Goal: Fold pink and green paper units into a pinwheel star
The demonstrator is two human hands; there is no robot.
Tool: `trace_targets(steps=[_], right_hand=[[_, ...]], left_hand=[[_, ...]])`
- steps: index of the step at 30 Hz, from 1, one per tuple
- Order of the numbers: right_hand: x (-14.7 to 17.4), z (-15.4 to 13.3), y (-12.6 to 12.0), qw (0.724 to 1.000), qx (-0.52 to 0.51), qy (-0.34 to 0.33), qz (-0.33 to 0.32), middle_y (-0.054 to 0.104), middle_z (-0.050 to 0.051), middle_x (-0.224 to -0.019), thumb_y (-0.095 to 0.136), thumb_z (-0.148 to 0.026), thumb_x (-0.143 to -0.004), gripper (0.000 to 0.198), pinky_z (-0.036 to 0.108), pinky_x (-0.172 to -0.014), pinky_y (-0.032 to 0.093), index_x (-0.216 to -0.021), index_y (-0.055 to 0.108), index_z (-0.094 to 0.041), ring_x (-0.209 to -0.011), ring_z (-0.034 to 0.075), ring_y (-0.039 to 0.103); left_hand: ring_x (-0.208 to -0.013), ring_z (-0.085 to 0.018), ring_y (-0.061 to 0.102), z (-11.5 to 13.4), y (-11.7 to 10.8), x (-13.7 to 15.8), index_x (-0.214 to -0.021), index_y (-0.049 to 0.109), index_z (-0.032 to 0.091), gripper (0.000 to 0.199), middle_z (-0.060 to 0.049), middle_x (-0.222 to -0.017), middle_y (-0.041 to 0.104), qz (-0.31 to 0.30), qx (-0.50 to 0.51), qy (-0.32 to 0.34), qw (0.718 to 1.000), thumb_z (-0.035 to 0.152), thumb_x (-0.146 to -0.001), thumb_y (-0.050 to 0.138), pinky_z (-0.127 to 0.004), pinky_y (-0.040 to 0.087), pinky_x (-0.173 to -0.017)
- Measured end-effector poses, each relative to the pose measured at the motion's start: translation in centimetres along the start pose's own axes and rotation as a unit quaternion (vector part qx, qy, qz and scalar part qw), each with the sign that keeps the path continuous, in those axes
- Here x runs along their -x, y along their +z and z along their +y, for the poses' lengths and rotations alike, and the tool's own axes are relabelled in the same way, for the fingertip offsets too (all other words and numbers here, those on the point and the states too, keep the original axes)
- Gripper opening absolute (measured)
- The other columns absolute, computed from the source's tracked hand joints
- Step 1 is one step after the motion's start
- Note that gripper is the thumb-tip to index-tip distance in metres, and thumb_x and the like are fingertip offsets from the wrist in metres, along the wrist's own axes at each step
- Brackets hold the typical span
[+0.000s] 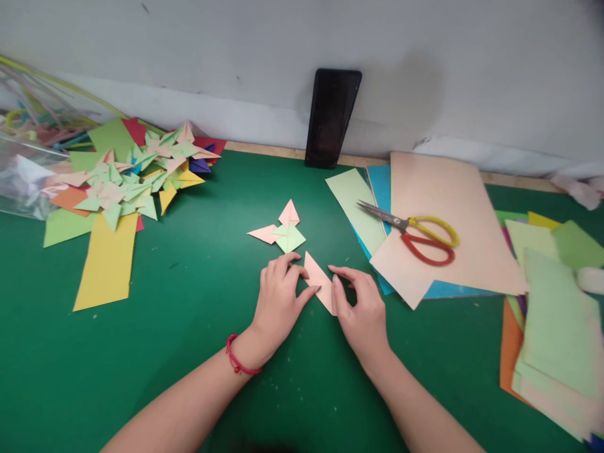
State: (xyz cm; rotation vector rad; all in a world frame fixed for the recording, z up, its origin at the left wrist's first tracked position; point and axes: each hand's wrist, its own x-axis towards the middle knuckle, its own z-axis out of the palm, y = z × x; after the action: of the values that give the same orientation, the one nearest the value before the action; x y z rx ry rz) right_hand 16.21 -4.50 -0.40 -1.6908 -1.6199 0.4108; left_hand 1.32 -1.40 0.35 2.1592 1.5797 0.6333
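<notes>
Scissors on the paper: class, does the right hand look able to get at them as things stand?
Probably yes: the scissors lie uncovered near the right hand, with only flat paper seemingly in between.

A green table [189, 283] is backed by a pale grey wall [212, 50], marked by small dark scuffs [145, 8]. A tan strip [274, 150] is exposed along the table's far edge; a soft shadow [419, 94] is cast above.

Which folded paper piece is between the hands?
The single peach piece, between the left hand and right hand; the peach-and-green joined shape lies beyond them, and the folded-paper pile sits farther left.
</notes>
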Motion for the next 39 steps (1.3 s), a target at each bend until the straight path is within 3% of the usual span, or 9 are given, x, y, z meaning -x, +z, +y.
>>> trace_targets(steps=[8, 16, 20, 24, 27, 30, 32, 36, 39], right_hand=[[-0.05, 0.3, -0.05, 0.986, -0.133, 0.068, -0.079, 0.065, 0.006, -0.102, 0.049, -0.022, -0.086, 0.017, 0.04, -0.088, 0.046, -0.102, 0.054, -0.022, -0.096, 0.02, 0.06], [-0.33, 0.07, -0.23, 0.983, -0.149, 0.058, -0.095, 0.063, 0.005, -0.101, 0.053, -0.023, -0.084, 0.023, 0.032, -0.07, 0.048, -0.107, 0.055, -0.024, -0.083, 0.017, 0.06], [-0.21, 0.35, -0.02, 0.983, -0.153, 0.051, -0.087, 0.063, 0.005, -0.095, 0.056, -0.024, -0.082, 0.025, 0.032, -0.07, 0.048, -0.107, 0.055, -0.024, -0.083, 0.018, 0.059], [-0.33, 0.44, -0.12, 0.977, -0.189, 0.069, -0.076, 0.061, 0.004, -0.088, 0.054, -0.022, -0.083, 0.018, 0.03, -0.067, 0.047, -0.101, 0.058, -0.024, -0.077, 0.016, 0.058], [-0.56, 0.38, -0.22, 0.961, -0.259, 0.092, -0.045, 0.059, 0.002, -0.085, 0.056, -0.021, -0.082, 0.014, 0.029, -0.069, 0.048, -0.096, 0.059, -0.024, -0.079, 0.015, 0.058], [-0.74, 0.38, -0.19, 0.944, -0.312, 0.105, -0.028, 0.057, 0.0, -0.082, 0.059, -0.02, -0.08, 0.012, 0.027, -0.071, 0.048, -0.091, 0.06, -0.025, -0.079, 0.014, 0.057], [-0.79, 0.45, -0.18, 0.941, -0.317, 0.111, -0.037, 0.057, 0.0, -0.082, 0.061, -0.022, -0.079, 0.01, 0.026, -0.07, 0.049, -0.089, 0.06, -0.024, -0.078, 0.014, 0.058], [-0.7, 0.58, -0.38, 0.948, -0.28, 0.118, -0.094, 0.061, 0.001, -0.08, 0.059, -0.027, -0.08, 0.009, 0.026, -0.063, 0.048, -0.087, 0.06, -0.022, -0.069, 0.013, 0.057], [-0.59, 0.4, -0.65, 0.953, -0.243, 0.097, -0.155, 0.059, -0.001, -0.066, 0.056, -0.03, -0.082, 0.011, 0.025, -0.053, 0.044, -0.085, 0.058, -0.02, -0.056, 0.012, 0.053]], left_hand=[[-0.105, -0.024, 0.045, -0.06, 0.03, 0.01, -0.081, 0.054, 0.019, 0.013, -0.007, -0.12, 0.049, -0.001, 0.008, 0.0, 1.0, 0.027, -0.077, 0.063, -0.039, 0.038, -0.085], [-0.107, -0.024, 0.046, -0.17, 0.07, 0.05, -0.083, 0.049, 0.018, 0.018, -0.009, -0.119, 0.049, -0.001, 0.017, -0.003, 1.0, 0.03, -0.078, 0.062, -0.039, 0.04, -0.086], [-0.108, -0.024, 0.047, -0.23, 0.22, 0.06, -0.083, 0.047, 0.018, 0.019, -0.008, -0.118, 0.05, 0.002, 0.025, 0.0, 1.0, 0.028, -0.077, 0.063, -0.04, 0.041, -0.086], [-0.112, -0.025, 0.047, -0.3, 0.44, 0.0, -0.102, 0.047, 0.018, 0.035, -0.012, -0.123, 0.046, 0.053, 0.086, -0.016, 0.995, 0.025, -0.074, 0.066, -0.04, 0.043, -0.088], [-0.097, -0.018, 0.056, -0.4, 0.27, -0.18, -0.115, 0.044, 0.019, 0.042, -0.009, -0.113, 0.054, 0.028, 0.2, -0.038, 0.979, 0.025, -0.077, 0.063, -0.031, 0.047, -0.081], [-0.073, -0.012, 0.06, -0.5, -0.16, -0.41, -0.089, 0.058, 0.019, 0.011, -0.001, -0.081, 0.064, -0.057, 0.277, -0.043, 0.958, 0.028, -0.084, 0.054, -0.024, 0.048, -0.069], [-0.064, -0.011, 0.058, -0.54, -0.41, -0.51, -0.079, 0.06, 0.018, 0.015, 0.001, -0.069, 0.062, -0.077, 0.291, -0.049, 0.952, 0.028, -0.086, 0.051, -0.022, 0.046, -0.064], [-0.06, -0.01, 0.057, -0.55, -0.49, -0.49, -0.082, 0.06, 0.017, 0.015, 0.002, -0.066, 0.061, -0.057, 0.323, -0.067, 0.942, 0.027, -0.086, 0.05, -0.022, 0.045, -0.062], [-0.062, -0.01, 0.056, -0.52, -0.44, -0.39, -0.085, 0.061, 0.018, 0.015, 0.001, -0.072, 0.063, -0.034, 0.325, -0.072, 0.942, 0.027, -0.086, 0.049, -0.021, 0.045, -0.059]])
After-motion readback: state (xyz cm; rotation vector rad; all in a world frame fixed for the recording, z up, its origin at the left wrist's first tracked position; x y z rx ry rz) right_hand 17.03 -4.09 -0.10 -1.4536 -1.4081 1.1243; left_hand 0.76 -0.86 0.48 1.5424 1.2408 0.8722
